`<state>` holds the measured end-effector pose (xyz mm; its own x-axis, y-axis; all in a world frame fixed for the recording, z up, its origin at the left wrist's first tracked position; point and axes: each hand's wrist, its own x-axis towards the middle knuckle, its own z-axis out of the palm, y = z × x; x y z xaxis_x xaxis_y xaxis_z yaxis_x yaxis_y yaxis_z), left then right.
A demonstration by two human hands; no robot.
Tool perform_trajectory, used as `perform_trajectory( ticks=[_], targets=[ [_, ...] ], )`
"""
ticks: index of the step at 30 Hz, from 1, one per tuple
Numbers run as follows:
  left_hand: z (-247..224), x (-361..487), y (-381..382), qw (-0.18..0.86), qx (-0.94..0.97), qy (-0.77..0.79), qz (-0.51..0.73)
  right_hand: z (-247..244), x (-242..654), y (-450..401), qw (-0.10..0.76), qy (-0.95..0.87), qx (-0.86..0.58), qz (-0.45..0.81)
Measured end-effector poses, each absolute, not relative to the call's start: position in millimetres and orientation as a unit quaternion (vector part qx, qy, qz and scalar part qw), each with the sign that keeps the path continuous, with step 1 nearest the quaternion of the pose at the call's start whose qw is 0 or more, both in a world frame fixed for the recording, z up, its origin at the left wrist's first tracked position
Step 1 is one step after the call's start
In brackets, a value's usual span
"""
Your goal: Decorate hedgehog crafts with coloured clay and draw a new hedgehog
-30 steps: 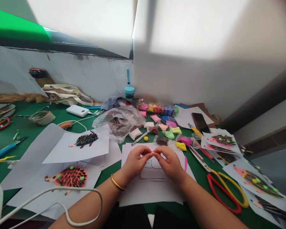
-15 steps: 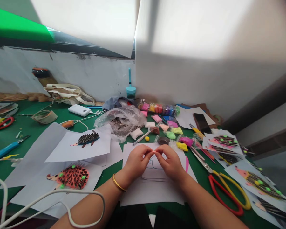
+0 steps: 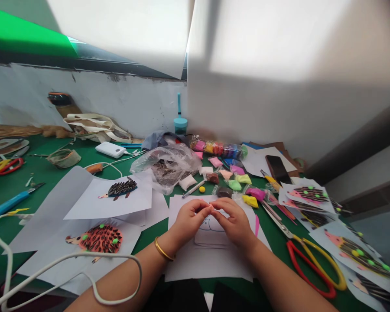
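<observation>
My left hand point(image 3: 189, 221) and my right hand point(image 3: 232, 221) meet fingertip to fingertip above a white sheet point(image 3: 208, 266) with a blue line drawing point(image 3: 208, 224) on it. Both hands are closed in a pinch; whatever lies between the fingertips is too small to make out, though a bit of pinkish colour shows there. A pink strip point(image 3: 257, 225) rests at the right side of the sheet. Just beyond the hands are a small yellow ball point(image 3: 202, 189), a pen point(image 3: 192, 190) and a yellow clay packet point(image 3: 250, 201).
Scissors point(image 3: 290, 235) with red and yellow handles lie at the right, beside hedgehog pictures point(image 3: 360, 251). More hedgehog pictures point(image 3: 100, 238) and a white cable point(image 3: 68, 256) are at the left. Behind stand a plastic bag of seeds point(image 3: 169, 167) and several clay packets point(image 3: 235, 185).
The view has shifted slightly, so everything appears a little further right. My hands stay together, with the fingertips moved only slightly.
</observation>
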<state>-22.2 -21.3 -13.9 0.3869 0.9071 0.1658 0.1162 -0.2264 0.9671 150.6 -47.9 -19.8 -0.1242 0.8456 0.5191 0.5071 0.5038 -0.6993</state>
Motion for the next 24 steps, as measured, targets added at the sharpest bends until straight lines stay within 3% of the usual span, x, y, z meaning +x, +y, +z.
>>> perform_trajectory(
  ticks=[14, 24],
  targets=[
    [-17.9, -28.6, -19.3, 0.326, 0.762, 0.35, 0.437, -18.7, 149.6, -48.2, 0.442, -0.736, -0.472, 0.2],
    [-20.1, -23.9, -17.5, 0.391, 0.722, 0.401, 0.406, -17.1, 148.9, -50.0, 0.468, -0.746, -0.441, 0.173]
  ],
)
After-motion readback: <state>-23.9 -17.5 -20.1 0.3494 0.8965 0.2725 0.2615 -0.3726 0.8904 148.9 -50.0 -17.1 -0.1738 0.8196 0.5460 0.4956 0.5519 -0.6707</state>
